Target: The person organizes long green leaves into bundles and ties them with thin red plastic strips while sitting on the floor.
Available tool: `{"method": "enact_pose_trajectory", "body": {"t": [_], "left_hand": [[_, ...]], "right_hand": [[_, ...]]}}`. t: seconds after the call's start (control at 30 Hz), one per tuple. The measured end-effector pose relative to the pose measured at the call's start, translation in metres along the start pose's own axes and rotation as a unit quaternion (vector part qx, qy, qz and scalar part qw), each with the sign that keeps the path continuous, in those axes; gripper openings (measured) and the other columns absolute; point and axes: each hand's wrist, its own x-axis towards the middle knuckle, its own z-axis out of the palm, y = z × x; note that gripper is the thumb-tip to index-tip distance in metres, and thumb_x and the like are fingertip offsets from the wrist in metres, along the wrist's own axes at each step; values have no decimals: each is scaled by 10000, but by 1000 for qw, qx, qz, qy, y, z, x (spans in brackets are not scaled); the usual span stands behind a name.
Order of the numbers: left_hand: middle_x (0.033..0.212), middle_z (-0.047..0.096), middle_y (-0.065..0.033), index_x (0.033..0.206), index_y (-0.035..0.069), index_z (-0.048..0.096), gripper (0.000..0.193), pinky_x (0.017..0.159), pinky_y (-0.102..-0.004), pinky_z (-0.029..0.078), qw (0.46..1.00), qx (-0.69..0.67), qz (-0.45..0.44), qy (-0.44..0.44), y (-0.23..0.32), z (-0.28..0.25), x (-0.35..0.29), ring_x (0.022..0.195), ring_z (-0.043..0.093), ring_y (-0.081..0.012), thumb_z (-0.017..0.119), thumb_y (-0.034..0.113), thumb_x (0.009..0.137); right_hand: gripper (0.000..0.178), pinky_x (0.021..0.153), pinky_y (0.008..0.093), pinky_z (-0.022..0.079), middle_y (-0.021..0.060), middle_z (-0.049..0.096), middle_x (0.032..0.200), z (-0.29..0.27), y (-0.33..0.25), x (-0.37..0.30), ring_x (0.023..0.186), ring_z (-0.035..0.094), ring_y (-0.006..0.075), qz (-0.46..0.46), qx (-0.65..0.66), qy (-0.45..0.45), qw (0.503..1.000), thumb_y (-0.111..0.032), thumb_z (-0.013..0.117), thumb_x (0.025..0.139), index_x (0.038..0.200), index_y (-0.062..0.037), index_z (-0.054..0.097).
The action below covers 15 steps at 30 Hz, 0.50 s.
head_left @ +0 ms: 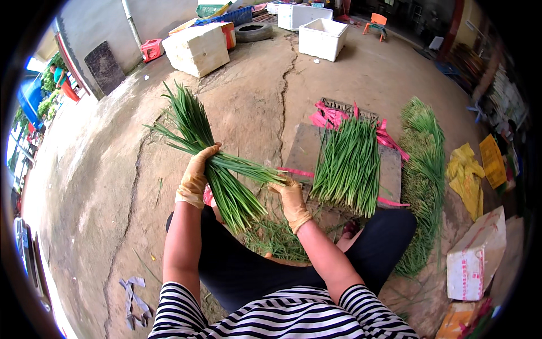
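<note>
My left hand point(195, 176), in a tan glove, grips a thick bundle of long green chives point(214, 164) around its middle, leafy tips pointing up and left, cut ends toward my lap. My right hand point(291, 196), also gloved, holds a smaller bunch of chives that crosses the bundle from the right. A flat pile of trimmed chives point(349, 166) lies on a grey board point(302, 150) just right of my hands, with pink plastic strips point(330, 116) under it. Loose chive scraps point(274, 234) lie between my knees.
A long heap of chives point(424, 175) runs along the right. Yellow bags point(468, 178) and a white box with pink tape point(475, 254) sit at the right. White foam boxes point(197, 50) point(322, 38) and a tyre point(254, 31) stand at the back on the cracked concrete floor point(113, 186).
</note>
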Motion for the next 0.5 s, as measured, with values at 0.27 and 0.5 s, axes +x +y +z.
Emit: {"method": "enact_pose_trajectory", "body": {"t": [0.27, 0.5], "left_hand": [[663, 589, -50, 804, 25, 605, 192, 484, -285, 484, 999, -16, -5, 37, -1, 5, 0, 530, 567, -173, 692, 182, 738], [651, 585, -71, 763, 20, 574, 196, 489, -329, 506, 994, -79, -23, 70, 11, -9, 7, 530, 579, -210, 692, 174, 740]], "right_hand": [[64, 788, 299, 474, 5, 619, 871, -9, 4, -8, 832, 573, 122, 15, 159, 64, 985, -128, 581, 854, 884, -96, 629], [191, 782, 325, 474, 13, 603, 787, -42, -17, -13, 748, 573, 150, -23, 184, -42, 982, -256, 590, 857, 793, -82, 630]]}}
